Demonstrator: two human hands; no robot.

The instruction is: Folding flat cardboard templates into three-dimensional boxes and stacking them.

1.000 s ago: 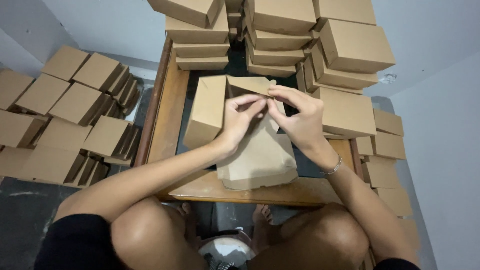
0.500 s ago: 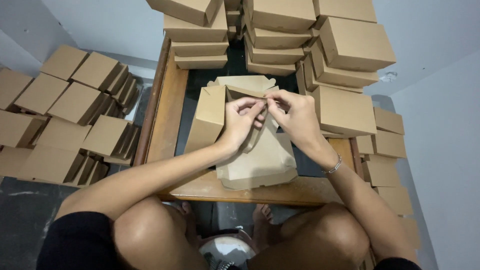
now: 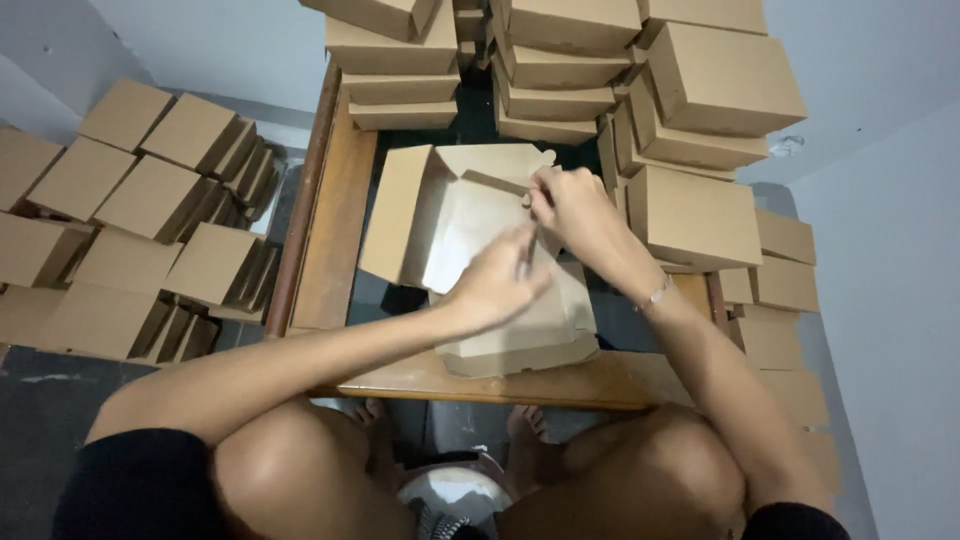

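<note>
A brown cardboard box point(image 3: 440, 215) stands half folded on the wooden table point(image 3: 335, 215), its side walls up and its light inside showing. My right hand point(image 3: 570, 205) pinches the box's upper right corner flap. My left hand point(image 3: 495, 285) presses down on the box's near wall, fingers curled on the card. Under the box lies a pile of flat unfolded box blanks point(image 3: 525, 340) at the table's near edge.
Stacks of finished brown boxes point(image 3: 560, 60) fill the table's far end and right side point(image 3: 695, 215). More boxes lie in rows on the floor at the left point(image 3: 130, 220) and down the right point(image 3: 785, 300). My bare knees sit below the table's edge.
The box has opened out: its walls now stand apart and the inside shows. My left hand has dropped to the near wall while my right hand stays at the top corner.
</note>
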